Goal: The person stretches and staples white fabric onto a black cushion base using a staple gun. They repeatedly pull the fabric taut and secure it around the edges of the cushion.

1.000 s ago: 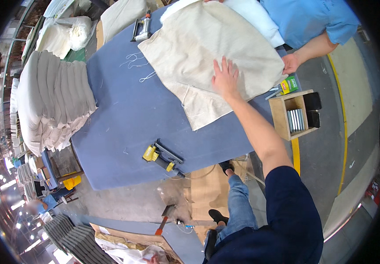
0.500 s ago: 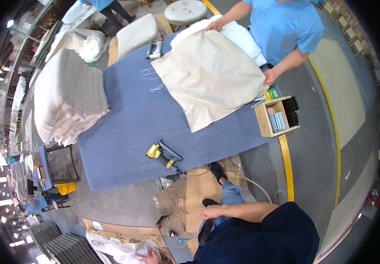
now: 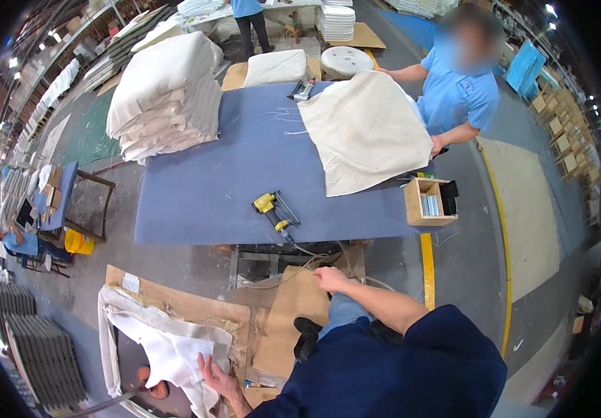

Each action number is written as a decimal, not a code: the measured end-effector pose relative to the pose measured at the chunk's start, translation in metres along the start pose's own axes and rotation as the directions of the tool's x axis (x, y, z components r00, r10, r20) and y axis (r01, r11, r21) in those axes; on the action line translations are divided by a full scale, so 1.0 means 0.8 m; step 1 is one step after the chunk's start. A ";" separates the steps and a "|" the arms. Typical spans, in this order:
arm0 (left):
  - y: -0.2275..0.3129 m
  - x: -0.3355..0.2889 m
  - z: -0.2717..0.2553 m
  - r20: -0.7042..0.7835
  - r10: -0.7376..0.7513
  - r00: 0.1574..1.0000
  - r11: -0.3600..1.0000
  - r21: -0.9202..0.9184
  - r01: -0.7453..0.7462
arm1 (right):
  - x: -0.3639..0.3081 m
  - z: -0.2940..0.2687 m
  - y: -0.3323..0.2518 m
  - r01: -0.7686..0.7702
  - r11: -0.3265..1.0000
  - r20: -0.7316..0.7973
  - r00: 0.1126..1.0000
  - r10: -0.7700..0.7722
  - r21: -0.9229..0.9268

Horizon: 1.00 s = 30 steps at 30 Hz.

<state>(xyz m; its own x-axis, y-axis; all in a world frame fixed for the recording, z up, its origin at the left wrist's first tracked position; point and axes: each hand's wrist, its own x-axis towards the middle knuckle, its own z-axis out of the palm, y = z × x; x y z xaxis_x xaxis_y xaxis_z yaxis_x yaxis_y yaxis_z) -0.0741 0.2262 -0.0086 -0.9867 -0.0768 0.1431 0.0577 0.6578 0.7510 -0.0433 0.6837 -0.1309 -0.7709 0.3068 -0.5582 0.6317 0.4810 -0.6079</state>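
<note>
Currently, I see the left hand at the bottom, left of centre, fingers spread at the edge of the white cloth in the lower left of the frame. The right hand, just below centre, has its fingers curled; I cannot tell whether they pinch anything. Mid-frame, a yellow nail gun lies on the blue surface.

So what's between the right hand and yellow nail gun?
In the head view, a hose and the table edge lie between right hand and nail gun.
</note>
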 end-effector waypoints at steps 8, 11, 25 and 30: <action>-0.046 -0.066 -0.071 -0.373 -0.210 0.904 0.975 -0.154 0.163 | -0.019 0.179 0.031 0.268 0.950 0.340 0.919 -0.200 -0.164; -0.060 -0.087 -0.119 -0.506 -0.266 0.821 0.963 -0.097 0.252 | -0.065 0.160 -0.022 0.357 0.908 0.643 0.753 -0.141 -0.219; -0.129 -0.138 -0.182 -0.703 -0.550 0.450 0.834 -0.439 0.335 | -0.062 0.111 0.083 -0.029 0.976 0.174 0.982 0.068 -0.218; -0.169 -0.137 -0.190 -0.655 -0.631 0.416 0.773 -0.581 0.256 | -0.091 0.128 0.103 -0.042 0.968 0.232 0.968 0.101 -0.248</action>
<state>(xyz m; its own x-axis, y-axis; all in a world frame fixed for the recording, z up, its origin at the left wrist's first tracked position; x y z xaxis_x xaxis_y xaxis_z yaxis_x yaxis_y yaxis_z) 0.0488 0.0317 -0.0282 -0.3476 -0.9376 0.0082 -0.1198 0.0531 0.9914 0.0736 0.6167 -0.1985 -0.6632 0.1551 -0.7322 0.6231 0.6563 -0.4254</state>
